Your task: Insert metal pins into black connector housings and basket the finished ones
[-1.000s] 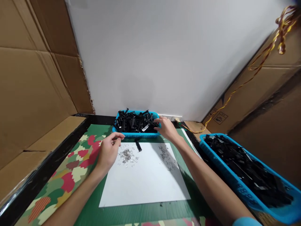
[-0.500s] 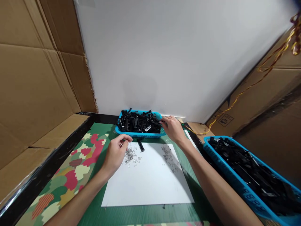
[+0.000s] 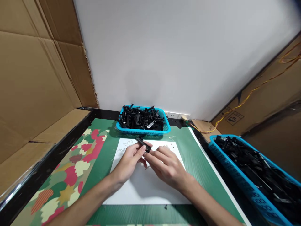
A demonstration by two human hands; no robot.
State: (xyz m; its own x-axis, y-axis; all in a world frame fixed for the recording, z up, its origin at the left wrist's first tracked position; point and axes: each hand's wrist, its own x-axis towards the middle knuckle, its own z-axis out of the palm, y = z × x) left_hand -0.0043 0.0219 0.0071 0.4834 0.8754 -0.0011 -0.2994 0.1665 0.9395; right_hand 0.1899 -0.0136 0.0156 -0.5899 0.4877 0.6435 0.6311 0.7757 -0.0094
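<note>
Over the white sheet [image 3: 150, 191], a small black plastic part [image 3: 144, 144] is pinched between the fingers of my left hand [image 3: 131, 158]. My right hand [image 3: 166, 163] is closed at the part's near end, its fingertips meeting those of my left hand; whatever they pinch is too small to make out. Small clear bits [image 3: 124, 144] lie on the sheet behind my left hand, partly hidden by it. Behind the sheet stands a blue basket [image 3: 143, 131] heaped with black plastic parts [image 3: 138, 118].
A larger blue basket [image 3: 244, 185] of black parts stands at the right. Cardboard [image 3: 35, 81] walls the left side. A power strip [image 3: 175, 115] with a yellow cable [image 3: 221, 119] lies along the white wall. Tiny black bits [image 3: 166, 207] lie by the sheet's front edge.
The black part has been lifted off the sheet into my left hand. My right hand has come from the rear basket down and left to meet it. The view has shifted slightly.
</note>
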